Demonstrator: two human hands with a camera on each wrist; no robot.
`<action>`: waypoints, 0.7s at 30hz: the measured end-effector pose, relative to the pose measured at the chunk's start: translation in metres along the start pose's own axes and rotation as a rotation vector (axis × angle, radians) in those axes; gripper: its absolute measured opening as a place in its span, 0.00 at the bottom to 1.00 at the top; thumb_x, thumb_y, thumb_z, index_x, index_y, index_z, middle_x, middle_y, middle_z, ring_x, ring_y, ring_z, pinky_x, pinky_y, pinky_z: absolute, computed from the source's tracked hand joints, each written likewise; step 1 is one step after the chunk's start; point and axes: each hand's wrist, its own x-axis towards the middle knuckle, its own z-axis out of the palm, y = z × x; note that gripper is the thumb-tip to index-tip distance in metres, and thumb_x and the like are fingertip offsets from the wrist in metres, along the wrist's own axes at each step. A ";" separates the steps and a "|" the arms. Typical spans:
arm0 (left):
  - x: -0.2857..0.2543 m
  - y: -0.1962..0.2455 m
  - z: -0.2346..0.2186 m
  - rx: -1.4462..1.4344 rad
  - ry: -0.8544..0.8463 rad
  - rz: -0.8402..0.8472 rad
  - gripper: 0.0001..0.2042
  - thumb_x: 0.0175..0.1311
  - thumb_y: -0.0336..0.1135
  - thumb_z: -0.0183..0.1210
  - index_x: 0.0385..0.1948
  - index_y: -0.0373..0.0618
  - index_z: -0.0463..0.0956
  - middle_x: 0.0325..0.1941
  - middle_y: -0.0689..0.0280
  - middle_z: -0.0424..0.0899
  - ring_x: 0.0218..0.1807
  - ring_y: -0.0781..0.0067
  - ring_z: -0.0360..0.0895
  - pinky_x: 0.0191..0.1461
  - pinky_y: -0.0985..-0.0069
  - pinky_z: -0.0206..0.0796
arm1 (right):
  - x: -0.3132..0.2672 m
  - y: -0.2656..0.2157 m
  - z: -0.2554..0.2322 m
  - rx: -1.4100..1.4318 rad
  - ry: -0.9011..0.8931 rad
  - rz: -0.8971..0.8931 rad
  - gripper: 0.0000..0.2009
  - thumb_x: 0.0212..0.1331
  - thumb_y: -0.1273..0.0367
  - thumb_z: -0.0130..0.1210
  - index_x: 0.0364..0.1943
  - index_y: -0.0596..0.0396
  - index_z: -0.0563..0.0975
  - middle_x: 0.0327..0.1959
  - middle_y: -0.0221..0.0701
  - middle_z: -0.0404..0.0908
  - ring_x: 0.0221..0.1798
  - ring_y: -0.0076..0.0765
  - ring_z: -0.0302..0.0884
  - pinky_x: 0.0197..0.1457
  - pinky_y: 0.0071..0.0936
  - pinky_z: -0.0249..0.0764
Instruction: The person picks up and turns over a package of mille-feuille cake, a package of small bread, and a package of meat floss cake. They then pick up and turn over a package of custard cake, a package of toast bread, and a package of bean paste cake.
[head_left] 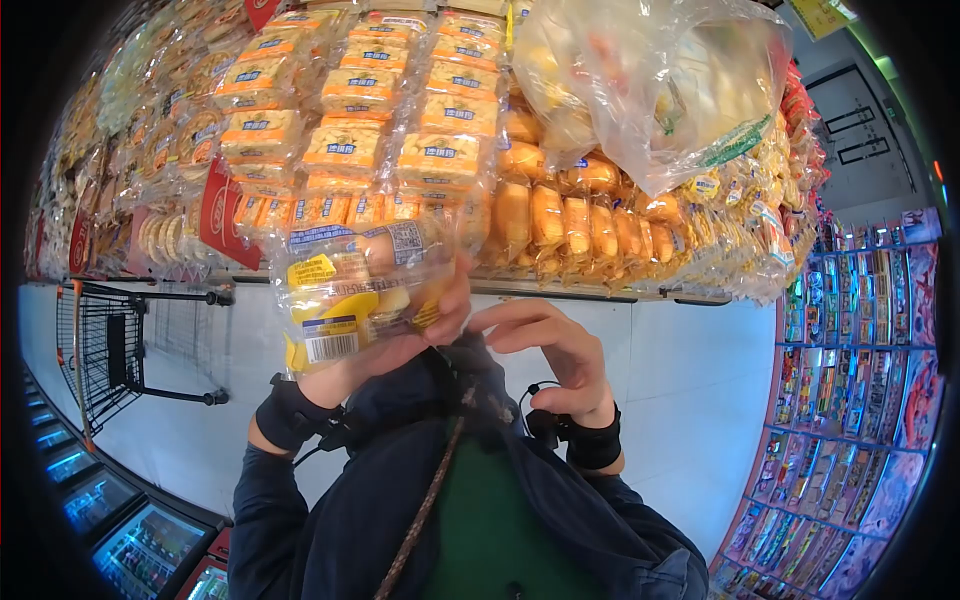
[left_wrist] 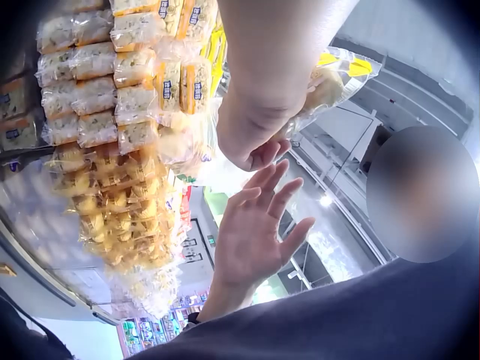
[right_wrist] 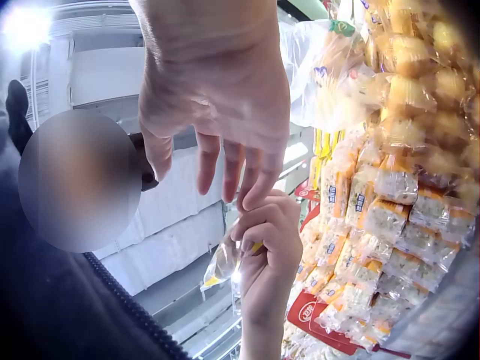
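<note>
My left hand (head_left: 385,345) grips a clear packet of buns (head_left: 355,290), fingers and thumb curled round its lower edge, holding it up in front of the shelf display (head_left: 400,130). The packet shows a white barcode label at its lower left and a yellow sticker above that, with pale buns visible through the film. In the right wrist view I see the same hand (right_wrist: 262,240) pinching the wrapper from the side. My right hand (head_left: 560,355) holds nothing: its fingers are loosely spread and a little bent, just beside the left hand, the fingertips near the packet's right edge but not clearly on it. From the left wrist view that hand (left_wrist: 251,236) is open, palm showing. Behind both hands the shelf is stacked with wrapped cakes and rolls, and a large clear plastic bag (head_left: 650,80) hangs at the upper right. A black wire shopping cart (head_left: 105,345) stands off to my left on the pale floor.
</note>
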 end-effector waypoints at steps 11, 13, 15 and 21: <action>0.000 0.001 0.000 0.069 -0.170 -0.197 0.32 0.58 0.62 0.41 0.45 0.36 0.64 0.26 0.62 0.70 0.21 0.77 0.63 0.25 0.82 0.54 | 0.002 0.016 0.002 0.081 0.372 0.100 0.24 0.50 0.73 0.55 0.53 0.61 0.65 0.51 0.40 0.71 0.56 0.38 0.67 0.55 0.32 0.64; 0.000 0.001 -0.001 0.137 -0.214 -0.269 0.33 0.58 0.62 0.40 0.45 0.34 0.64 0.25 0.60 0.70 0.20 0.77 0.63 0.23 0.82 0.54 | 0.002 0.018 0.000 0.049 0.314 0.063 0.25 0.49 0.73 0.56 0.54 0.60 0.64 0.51 0.39 0.71 0.56 0.36 0.67 0.55 0.32 0.64; -0.002 0.002 -0.003 0.144 -0.137 -0.352 0.31 0.59 0.61 0.41 0.45 0.35 0.65 0.28 0.55 0.73 0.22 0.73 0.67 0.24 0.82 0.58 | 0.003 0.016 0.000 -0.026 0.255 0.075 0.27 0.48 0.73 0.58 0.55 0.60 0.64 0.51 0.38 0.71 0.56 0.34 0.67 0.54 0.31 0.65; -0.007 -0.013 -0.026 -0.022 -0.218 -0.433 0.25 0.61 0.53 0.46 0.48 0.38 0.66 0.36 0.52 0.75 0.30 0.66 0.74 0.30 0.79 0.66 | 0.002 0.014 0.003 -0.199 0.204 0.184 0.27 0.42 0.76 0.64 0.51 0.59 0.68 0.49 0.34 0.73 0.52 0.29 0.70 0.54 0.28 0.65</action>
